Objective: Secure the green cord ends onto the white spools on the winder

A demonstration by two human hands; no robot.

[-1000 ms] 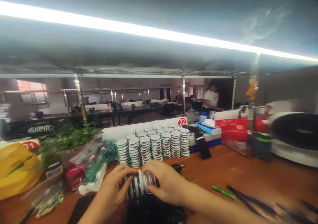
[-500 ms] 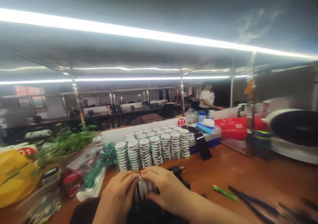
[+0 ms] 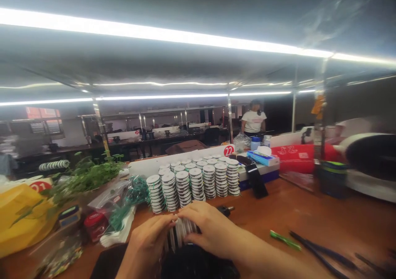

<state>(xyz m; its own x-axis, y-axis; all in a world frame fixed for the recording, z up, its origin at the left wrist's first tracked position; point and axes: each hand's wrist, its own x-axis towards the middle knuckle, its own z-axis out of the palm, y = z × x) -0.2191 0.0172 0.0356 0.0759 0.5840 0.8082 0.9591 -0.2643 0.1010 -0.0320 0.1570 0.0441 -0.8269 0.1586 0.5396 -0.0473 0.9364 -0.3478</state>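
Both hands close around a row of white spools [image 3: 180, 232] lying on edge at the bottom centre. My left hand [image 3: 149, 238] presses its fingers along the row's left side. My right hand [image 3: 209, 224] curls over the top and right side, thumb in front. The fingertips of both hands meet at the top of the row, around a small bit I cannot make out. A black object [image 3: 196, 263] sits just below the spools, and a metal-tipped black part [image 3: 227, 210] shows behind my right hand. Stacks of white spools [image 3: 197, 179] with green thread stand beyond.
Pliers [image 3: 321, 250] and a green strip [image 3: 284, 240] lie on the right of the brown table [image 3: 297, 213]. A phone-like black slab [image 3: 256, 181] leans by a tissue box [image 3: 262, 158]. Left are a red jar [image 3: 95, 225], plants [image 3: 86, 176] and a yellow bag [image 3: 21, 219]. A person [image 3: 253, 119] stands far back.
The view has shifted slightly, so the table things appear further right. Both hands stay around the spools. The person in the background has turned and lowered an arm.
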